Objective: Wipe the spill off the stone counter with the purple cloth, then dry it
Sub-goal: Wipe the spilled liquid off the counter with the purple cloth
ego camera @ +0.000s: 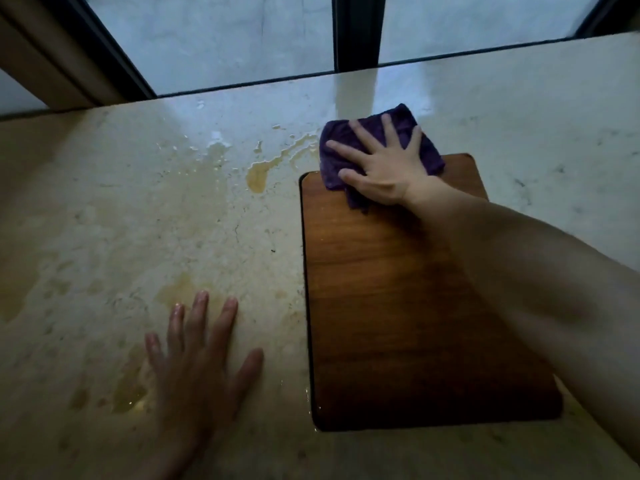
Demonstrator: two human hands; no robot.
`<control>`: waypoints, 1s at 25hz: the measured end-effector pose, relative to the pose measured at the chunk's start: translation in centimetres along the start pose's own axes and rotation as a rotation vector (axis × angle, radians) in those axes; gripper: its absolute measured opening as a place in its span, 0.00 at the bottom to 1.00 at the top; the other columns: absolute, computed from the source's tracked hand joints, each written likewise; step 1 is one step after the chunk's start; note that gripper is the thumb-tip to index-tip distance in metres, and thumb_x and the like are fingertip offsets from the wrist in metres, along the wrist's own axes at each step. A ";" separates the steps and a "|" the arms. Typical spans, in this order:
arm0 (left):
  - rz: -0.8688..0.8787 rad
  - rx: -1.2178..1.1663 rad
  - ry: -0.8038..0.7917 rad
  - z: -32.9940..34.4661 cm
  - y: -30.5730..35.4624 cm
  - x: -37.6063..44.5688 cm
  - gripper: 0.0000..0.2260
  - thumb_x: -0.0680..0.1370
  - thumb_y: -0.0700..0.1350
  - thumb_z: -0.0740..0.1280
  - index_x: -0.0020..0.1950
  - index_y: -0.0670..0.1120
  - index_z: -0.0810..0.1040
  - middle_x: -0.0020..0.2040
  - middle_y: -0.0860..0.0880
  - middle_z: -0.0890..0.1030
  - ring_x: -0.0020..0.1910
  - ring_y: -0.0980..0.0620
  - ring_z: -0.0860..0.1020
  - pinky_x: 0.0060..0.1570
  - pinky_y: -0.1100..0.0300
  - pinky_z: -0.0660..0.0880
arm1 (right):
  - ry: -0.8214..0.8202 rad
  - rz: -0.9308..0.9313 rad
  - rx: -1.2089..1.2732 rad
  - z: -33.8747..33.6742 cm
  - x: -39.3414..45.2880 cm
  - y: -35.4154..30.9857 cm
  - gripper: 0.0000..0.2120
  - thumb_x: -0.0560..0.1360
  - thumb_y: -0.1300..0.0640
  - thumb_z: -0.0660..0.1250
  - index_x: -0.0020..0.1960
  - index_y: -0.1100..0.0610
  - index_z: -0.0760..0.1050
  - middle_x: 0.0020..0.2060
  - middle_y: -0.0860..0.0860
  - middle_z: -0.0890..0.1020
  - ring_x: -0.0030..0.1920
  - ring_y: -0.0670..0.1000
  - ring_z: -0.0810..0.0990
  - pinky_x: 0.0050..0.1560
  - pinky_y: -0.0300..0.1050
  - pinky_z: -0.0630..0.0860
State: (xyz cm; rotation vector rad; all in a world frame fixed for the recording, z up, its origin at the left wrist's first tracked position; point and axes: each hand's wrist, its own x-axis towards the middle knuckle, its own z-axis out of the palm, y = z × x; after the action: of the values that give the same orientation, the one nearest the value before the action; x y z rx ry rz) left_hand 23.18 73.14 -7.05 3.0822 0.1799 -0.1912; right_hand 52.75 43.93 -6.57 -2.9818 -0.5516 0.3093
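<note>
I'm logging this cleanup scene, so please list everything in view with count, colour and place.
purple cloth: one, purple, straddling the board's far edge and the counter
wooden board: one, brown, right of centre on the counter
spill: several yellowish puddles, left of the board
stone counter: one, cream
window: dark-framed panes, behind the counter
left hand: flat on the counter, near side
right hand: spread, pressing on the cloth

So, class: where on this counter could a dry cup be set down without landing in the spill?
Dry stone shows right of the wooden board, out to the counter edge, and behind the purple cloth by the window. The stretch between the left hand and the cloth under the right hand is wet with spill.
</note>
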 end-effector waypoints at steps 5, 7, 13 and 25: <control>0.004 -0.021 0.047 0.7 -0.1 0.0 0.35 0.74 0.73 0.46 0.77 0.59 0.57 0.79 0.46 0.58 0.77 0.36 0.55 0.68 0.26 0.51 | 0.051 -0.015 -0.020 3.2 -14.8 -4.2 0.27 0.75 0.28 0.39 0.74 0.25 0.39 0.80 0.42 0.41 0.78 0.63 0.38 0.67 0.81 0.39; 0.014 -0.035 0.076 1.1 -0.3 -0.1 0.35 0.73 0.74 0.45 0.77 0.61 0.56 0.80 0.47 0.57 0.77 0.38 0.54 0.69 0.27 0.50 | 0.070 0.019 -0.045 4.8 -22.6 -6.4 0.28 0.76 0.28 0.39 0.75 0.27 0.40 0.80 0.43 0.43 0.78 0.64 0.40 0.67 0.81 0.42; 0.044 -0.045 0.118 1.2 -0.3 -0.4 0.36 0.72 0.75 0.43 0.77 0.61 0.54 0.80 0.48 0.55 0.78 0.39 0.52 0.70 0.28 0.46 | 0.021 0.366 0.040 9.4 -43.2 -12.1 0.28 0.74 0.27 0.37 0.72 0.25 0.34 0.76 0.38 0.31 0.77 0.59 0.30 0.69 0.76 0.34; 0.069 -0.089 0.099 0.7 0.0 -1.0 0.37 0.72 0.74 0.42 0.78 0.60 0.52 0.81 0.47 0.51 0.79 0.37 0.49 0.70 0.28 0.44 | -0.057 0.132 -0.176 10.1 -51.8 -21.2 0.31 0.77 0.29 0.47 0.78 0.36 0.57 0.78 0.48 0.61 0.71 0.68 0.65 0.54 0.75 0.71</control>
State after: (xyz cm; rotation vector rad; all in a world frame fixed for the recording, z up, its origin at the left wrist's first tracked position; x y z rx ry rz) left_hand 22.07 72.97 -7.64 3.0054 0.0827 -0.0262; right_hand -4.02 45.40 -4.36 -3.1960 -0.4081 0.3754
